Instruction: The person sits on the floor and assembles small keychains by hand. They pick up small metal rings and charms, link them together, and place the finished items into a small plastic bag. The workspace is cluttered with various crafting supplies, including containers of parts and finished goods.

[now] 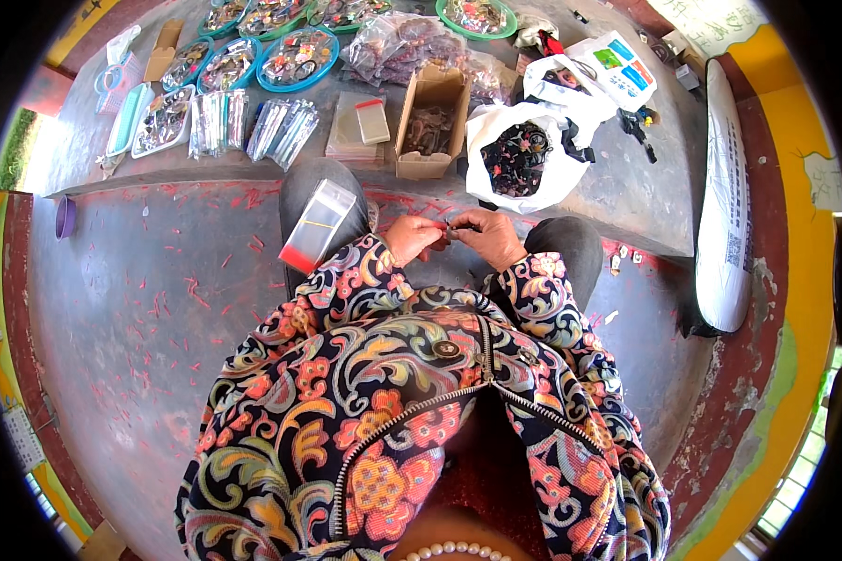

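Observation:
My left hand (pixel 415 239) and my right hand (pixel 487 237) meet in front of my knees, fingers pinched together. Between the fingertips is a tiny dark piece with a bit of red (pixel 444 227), too small to name. A stack of clear plastic bags (pixel 326 215) with a red edge and a rubber band round it lies on my left thigh, beside my left forearm. Beyond the hands, on the raised ledge, an open cardboard box (pixel 424 165) holds small brownish items. Right of it a white plastic bag (pixel 482 173) gapes open, full of dark small pieces.
Round blue trays (pixel 298 86) and a green tray (pixel 505 28) of small accessories stand on the ledge (pixel 627 201). Packed clear sleeves (pixel 283 131) and flat bags (pixel 350 140) lie nearer. A big white sack (pixel 725 201) stands at right. Red scraps (pixel 195 292) litter the floor.

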Demonstrator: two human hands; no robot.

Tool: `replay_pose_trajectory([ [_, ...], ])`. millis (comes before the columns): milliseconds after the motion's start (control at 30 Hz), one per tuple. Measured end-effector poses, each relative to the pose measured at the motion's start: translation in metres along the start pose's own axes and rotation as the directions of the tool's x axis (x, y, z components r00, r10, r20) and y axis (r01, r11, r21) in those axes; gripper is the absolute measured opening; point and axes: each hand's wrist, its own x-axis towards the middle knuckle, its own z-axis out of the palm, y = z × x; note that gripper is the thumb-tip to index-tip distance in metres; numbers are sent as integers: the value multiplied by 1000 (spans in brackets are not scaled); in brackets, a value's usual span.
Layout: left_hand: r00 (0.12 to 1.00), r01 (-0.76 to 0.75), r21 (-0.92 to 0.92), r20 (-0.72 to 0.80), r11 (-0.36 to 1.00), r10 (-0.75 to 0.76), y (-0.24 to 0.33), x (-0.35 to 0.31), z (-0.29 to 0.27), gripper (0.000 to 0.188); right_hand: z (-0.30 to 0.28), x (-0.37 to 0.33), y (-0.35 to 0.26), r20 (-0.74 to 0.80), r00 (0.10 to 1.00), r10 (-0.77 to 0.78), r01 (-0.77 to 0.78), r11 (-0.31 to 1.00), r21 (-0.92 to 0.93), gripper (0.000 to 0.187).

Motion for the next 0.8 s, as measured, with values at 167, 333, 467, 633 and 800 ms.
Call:
replay_pose_trajectory([
  [167, 998, 48, 27, 27, 999, -49, -9, 4, -2, 20, 1, 2, 10, 104, 995, -3, -5, 997, 82, 12],
  [333, 997, 61, 75, 35, 995, -64, -12, 8, -2, 22, 2, 1, 12, 89, 995, 40, -42, 999, 17, 15],
  [467, 998, 32, 33, 61, 999, -34, -14, 9, -2, 22, 3, -1, 2, 47, 998, -42, 51, 978, -204, 15],
  [633, 997, 45, 20, 60, 999, -46, -17, 10, -2, 23, 2, -1, 4, 99, 984, -146, 169, 940, -297, 16],
  [800, 989, 118, -53, 90, 992, -113, -8, 6, 0, 23, 1, -1, 5, 123, 986, -114, 146, 945, -293, 15],
])
